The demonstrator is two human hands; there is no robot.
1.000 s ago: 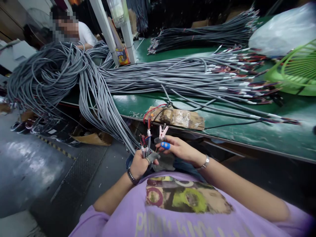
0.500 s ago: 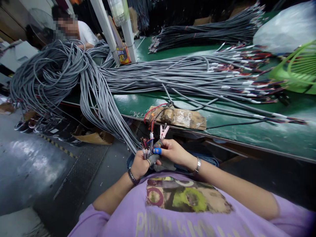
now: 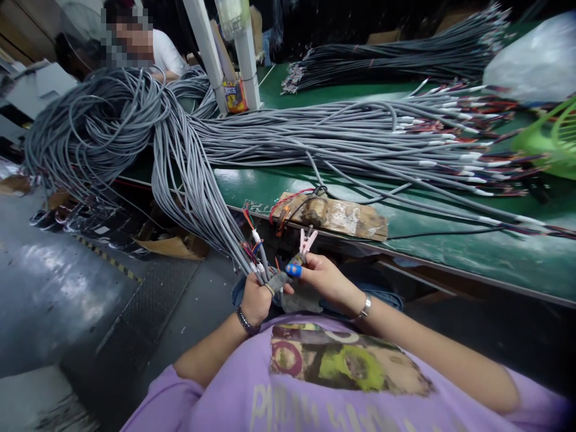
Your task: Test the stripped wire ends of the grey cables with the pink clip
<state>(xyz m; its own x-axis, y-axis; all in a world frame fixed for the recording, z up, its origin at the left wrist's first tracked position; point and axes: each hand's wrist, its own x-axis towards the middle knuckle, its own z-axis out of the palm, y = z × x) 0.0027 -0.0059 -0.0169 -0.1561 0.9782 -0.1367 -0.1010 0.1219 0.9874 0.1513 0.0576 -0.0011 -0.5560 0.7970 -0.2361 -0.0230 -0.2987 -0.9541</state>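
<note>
My left hand point(image 3: 256, 300) is closed round the ends of several grey cables point(image 3: 211, 210), which hang down from the bench to my lap. White sleeves and thin coloured wires point(image 3: 249, 217) stick up out of that fist. A grey covering sits on my left thumb. My right hand point(image 3: 330, 282), with blue tape point(image 3: 293, 270) on its thumb, is pinched closed just right of the cable ends. Whatever lies between its fingertips is hidden. Right above those fingers stands a pink clip point(image 3: 308, 241), close to the edge of a worn wooden block point(image 3: 351, 219).
Long grey cables point(image 3: 288, 135) with stripped ends cover the green bench point(image 3: 450, 264). Behind them lie a black cable bundle point(image 3: 387, 63), a clear plastic bag point(image 3: 535, 60) and a green basket point(image 3: 553, 135). White posts point(image 3: 246, 66) rise at the back, near another person point(image 3: 168, 54).
The coloured wire ends above my left hand have tipped left, away from the wooden block. Both hands stay close together. The whole view has shifted slightly.
</note>
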